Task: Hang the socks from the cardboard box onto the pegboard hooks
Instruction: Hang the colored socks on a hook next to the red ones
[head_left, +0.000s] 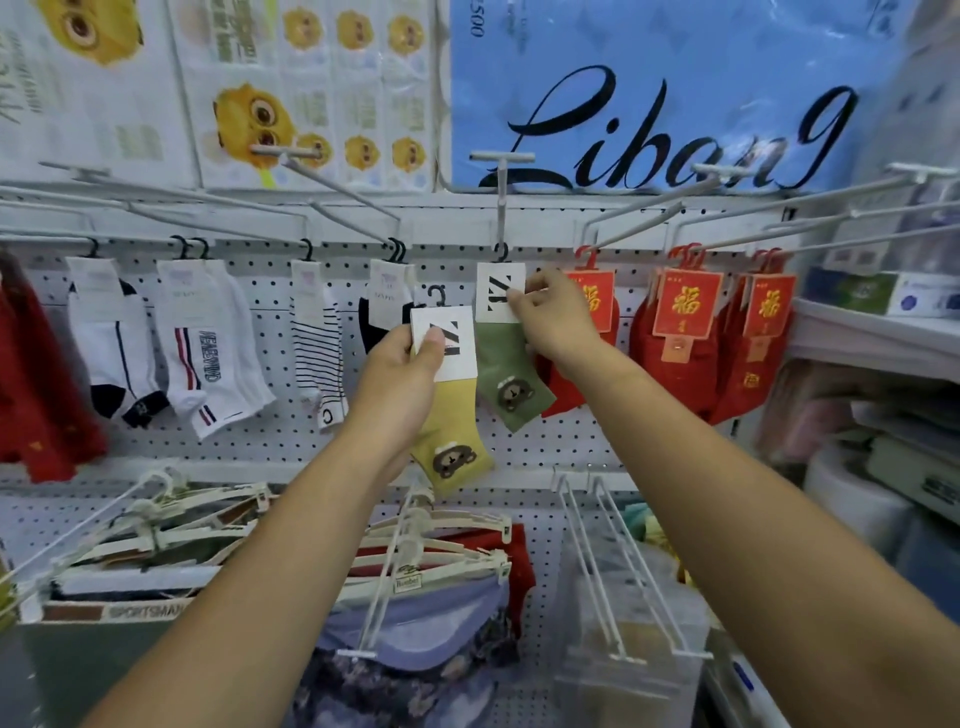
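Note:
My left hand (402, 374) grips the white card label of a yellow sock (454, 452) with a brown bear patch; its black hanger hook sticks up free, below and left of the middle peg. My right hand (553, 314) pinches the label of a green bear sock (506, 384), whose black hook hangs on the middle pegboard hook (501, 208). The white pegboard (260, 441) fills the wall behind. The cardboard box is out of view.
White, striped and dark socks (208, 353) hang on pegs to the left, red socks (680, 338) with gold-lettered red cards to the right. Below, hangers with underwear (421, 582) and empty long hooks (618, 571) jut toward me. Shelves (878, 332) stand on the right.

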